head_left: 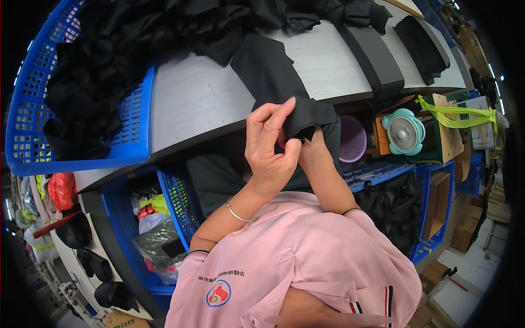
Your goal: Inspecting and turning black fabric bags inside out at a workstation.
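1. The left hand (269, 143) is raised in front of the chest, and its fingers are bent and pinch the near end of a black cloth piece (279, 82).
2. The right hand (310, 148) sits just behind the left one and is mostly hidden; it seems to grip the same end from below, but I cannot tell how its fingers are closed.
3. The black cloth piece hangs over the front edge of the grey table (191, 98), with its far part lying flat on the top and its near end folded between the two hands.
4. I judge that the step in hand is the folding or checking of this end of the piece.
5. The next move would need both hands to keep the edges together, so the fold does not slip open.
6. On the table, a blue basket (136, 120) full of black cloth stands to the left, and flat black stacks (377, 57) lie to the right.
7. Under the table there is a purple basket (351, 139) and a small green fan (403, 131).
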A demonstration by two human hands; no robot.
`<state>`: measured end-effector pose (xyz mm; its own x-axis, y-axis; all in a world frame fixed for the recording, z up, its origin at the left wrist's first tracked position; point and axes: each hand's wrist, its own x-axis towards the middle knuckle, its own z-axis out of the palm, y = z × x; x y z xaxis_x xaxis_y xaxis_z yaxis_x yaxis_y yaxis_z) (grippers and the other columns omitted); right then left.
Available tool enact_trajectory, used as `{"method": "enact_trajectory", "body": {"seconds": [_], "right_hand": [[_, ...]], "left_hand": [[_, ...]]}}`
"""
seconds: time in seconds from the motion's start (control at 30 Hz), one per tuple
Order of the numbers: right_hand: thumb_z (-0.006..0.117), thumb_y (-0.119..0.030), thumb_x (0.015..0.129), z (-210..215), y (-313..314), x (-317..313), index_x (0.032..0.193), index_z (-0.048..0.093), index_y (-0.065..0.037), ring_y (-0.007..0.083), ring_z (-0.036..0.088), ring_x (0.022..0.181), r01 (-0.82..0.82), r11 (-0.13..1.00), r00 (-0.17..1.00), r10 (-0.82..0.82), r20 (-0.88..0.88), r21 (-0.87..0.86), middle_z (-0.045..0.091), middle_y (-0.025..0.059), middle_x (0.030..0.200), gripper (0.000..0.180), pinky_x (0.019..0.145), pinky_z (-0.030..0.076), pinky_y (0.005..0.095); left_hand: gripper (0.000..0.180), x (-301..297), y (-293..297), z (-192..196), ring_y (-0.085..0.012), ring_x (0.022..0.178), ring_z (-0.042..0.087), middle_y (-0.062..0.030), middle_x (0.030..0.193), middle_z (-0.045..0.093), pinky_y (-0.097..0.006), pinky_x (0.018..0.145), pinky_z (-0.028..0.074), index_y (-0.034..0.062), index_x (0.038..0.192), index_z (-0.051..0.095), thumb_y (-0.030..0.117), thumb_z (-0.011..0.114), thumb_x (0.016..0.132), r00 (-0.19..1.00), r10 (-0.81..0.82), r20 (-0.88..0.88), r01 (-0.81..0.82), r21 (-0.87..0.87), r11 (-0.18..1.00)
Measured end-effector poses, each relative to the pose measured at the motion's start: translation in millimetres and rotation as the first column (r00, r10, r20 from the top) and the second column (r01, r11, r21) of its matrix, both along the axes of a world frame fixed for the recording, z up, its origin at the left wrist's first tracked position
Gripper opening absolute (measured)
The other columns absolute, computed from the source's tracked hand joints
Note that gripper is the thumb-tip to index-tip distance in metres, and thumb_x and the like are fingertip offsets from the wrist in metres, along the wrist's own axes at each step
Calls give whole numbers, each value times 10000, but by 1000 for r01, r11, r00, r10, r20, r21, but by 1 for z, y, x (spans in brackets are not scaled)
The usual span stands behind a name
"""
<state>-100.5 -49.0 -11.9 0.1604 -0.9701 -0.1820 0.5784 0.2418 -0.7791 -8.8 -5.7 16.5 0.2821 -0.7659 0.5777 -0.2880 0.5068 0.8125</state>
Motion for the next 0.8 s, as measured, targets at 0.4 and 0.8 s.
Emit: {"method": "enact_trajectory", "body": {"seconds": [0.4,0.8], "right_hand": [[491,-384,958,-10,-5,1,922,594,-58,232,583,554,3,994,1000,-4,13,105,607,109,772,344,454,479,333],[571,-238,976,-64,-18,-8,1245,550,-26,258,625,1030,279,960,935,-274,-227,-10,611,139,1172,343,872,543,370]], "left_hand": [[679,1,1,-6,-105,765,497,-71,1109,514,-221,576,449,54,1271,660,-147,561,630,999,-1,47,2,-9,1000],[567,22,2,-22,-121,716,545,-100,1104,587,-245,631,487,44,1278,655,-95,617,730,999,-17,44,15,57,998]]}}
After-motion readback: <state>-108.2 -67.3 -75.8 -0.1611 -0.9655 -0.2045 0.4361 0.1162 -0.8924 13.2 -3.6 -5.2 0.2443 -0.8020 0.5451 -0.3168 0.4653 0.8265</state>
